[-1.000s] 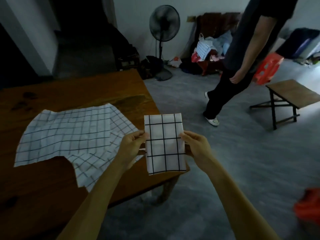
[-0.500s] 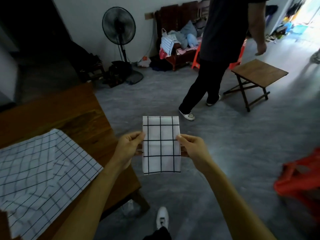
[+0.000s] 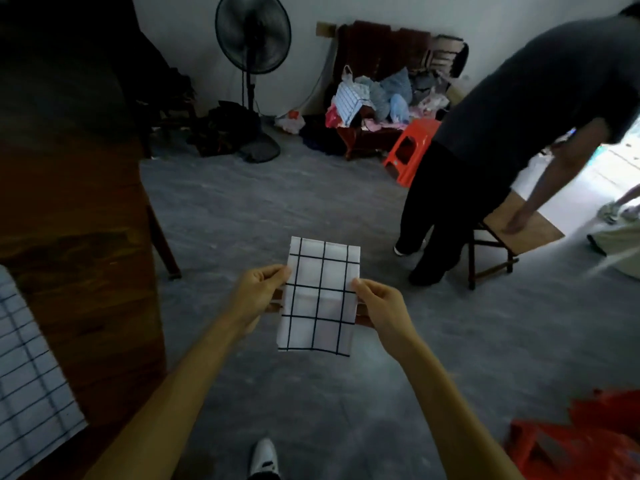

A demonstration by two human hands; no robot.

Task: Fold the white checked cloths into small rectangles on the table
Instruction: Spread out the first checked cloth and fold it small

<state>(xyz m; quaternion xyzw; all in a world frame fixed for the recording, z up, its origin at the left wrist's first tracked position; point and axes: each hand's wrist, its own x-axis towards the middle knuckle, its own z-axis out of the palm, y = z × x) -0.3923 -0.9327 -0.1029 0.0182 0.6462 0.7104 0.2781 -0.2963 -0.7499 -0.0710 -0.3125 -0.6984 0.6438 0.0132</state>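
A white checked cloth (image 3: 318,296), folded into a small rectangle, is held up in the air over the grey floor, to the right of the table. My left hand (image 3: 256,294) pinches its left edge and my right hand (image 3: 381,306) pinches its right edge. A second white checked cloth (image 3: 24,382) lies unfolded on the wooden table (image 3: 86,265) at the lower left, partly cut off by the frame edge.
Another person (image 3: 491,154) bends over a small folding table (image 3: 519,230) at the right. An orange stool (image 3: 412,147), a standing fan (image 3: 252,36) and a chair piled with clothes (image 3: 381,98) stand at the back. An orange object (image 3: 581,441) is at lower right.
My view and both hands have swung right, away from the table, carrying the folded cloth out over the floor. The other person walked right and bent over the folding table.
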